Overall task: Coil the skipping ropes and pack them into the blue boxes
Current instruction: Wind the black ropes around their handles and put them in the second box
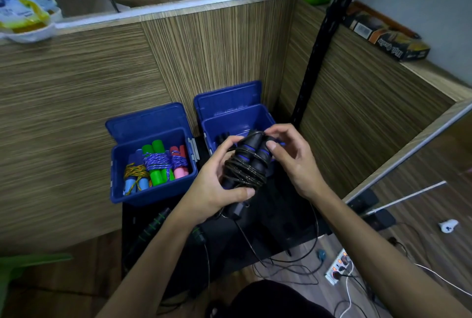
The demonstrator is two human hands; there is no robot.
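Both forearms reach in from the bottom edge. Left hand (214, 185) grips the black skipping rope (246, 164) from below and the side, thumb across its coiled cord. Right hand (291, 156) pinches the rope's upper end with curled fingertips. Bundle: two black handles with blue rings, dark cord wound round them, held just in front of the right blue box (263, 118), over a black table (281, 225). A loose cord tail hangs down to the floor.

Left blue box (153, 194), lid open: coiled ropes with green, pink and light-blue handles. Right box, lid open: something black inside, mostly hidden by the hands.

Another rope, black with green rings (153, 225), lies on the table's left. Power strip (338, 266) on the floor at right.
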